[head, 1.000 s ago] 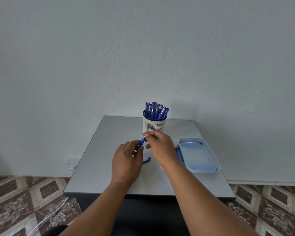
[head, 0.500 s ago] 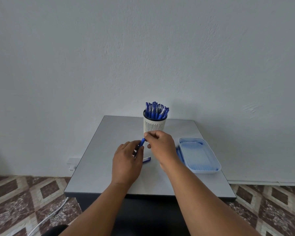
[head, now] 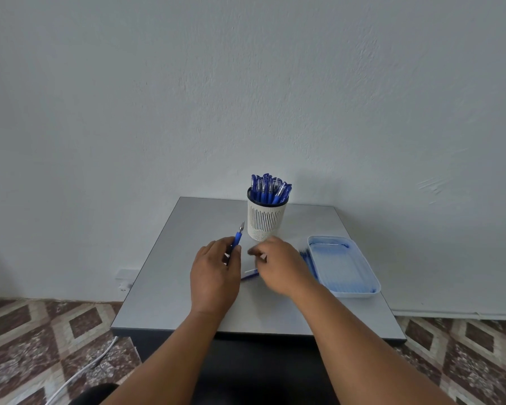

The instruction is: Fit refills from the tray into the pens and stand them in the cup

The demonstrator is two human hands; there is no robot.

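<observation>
Holding a pen (head: 236, 240) in the left hand (head: 215, 274), fingers closed around the barrel, tip pointing up and away toward the cup (head: 265, 219). Blue grip section showing above the fingers, then a short metal cone and a thin point; lower part of the barrel hidden inside the hand. Right hand (head: 281, 266) blurred, hovering low over the tabletop (head: 170, 282) between the left hand and the tray (head: 373, 283), fingers curled loosely; cannot tell whether anything is pinched in them. Just under the right hand, lying flat on the tabletop, a blue cap (head: 250, 274), partly covered by the wrist.

Standing upright near the far edge of the tabletop, the cup: white, slotted walls with a dotted band at the bottom, dark rim. Filled with many pens, all with blue caps and clear barrels, leaning slightly to the right. Light blue tray on the right side of the tabletop, rectangular with rounded corners, holding a row of thin pale refills (head: 343, 273) lying side by side. Beside the left wall of the tray, touching or almost touching it, a few more blue pens (head: 308, 260), partly hidden behind the right hand.

No readable writing or brand on the pens, cup or tray; too small to make out.
</observation>
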